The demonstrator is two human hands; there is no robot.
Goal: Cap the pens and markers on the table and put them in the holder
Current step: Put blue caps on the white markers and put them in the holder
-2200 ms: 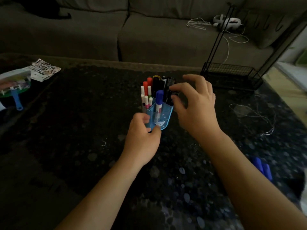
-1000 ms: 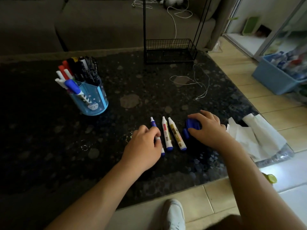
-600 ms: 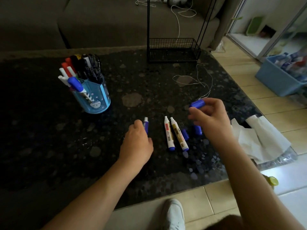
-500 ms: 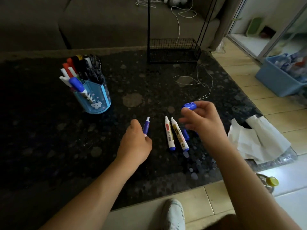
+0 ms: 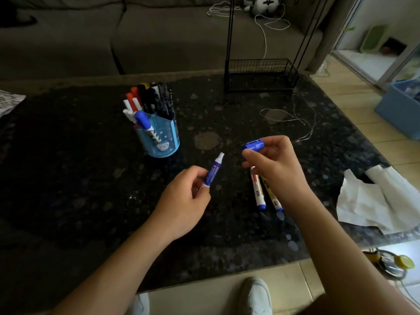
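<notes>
Marker [image 5: 213,170] pinched in left hand [image 5: 184,201], blue cap [image 5: 254,146] pinched in right hand [image 5: 272,162]; line up cap mouth with tip, push straight.

Bare forearms [image 5: 118,269] and white sneakers [image 5: 259,296].

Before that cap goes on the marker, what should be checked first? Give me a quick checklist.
1. Left hand grips the blue marker, bare tip up: ok.
2. Right hand pinches the blue cap: ok.
3. Cap's open end faces the tip: cannot tell.
4. Cap lined up with tip: not ok, they are apart.
5. Holder upright on the table: ok.
</notes>
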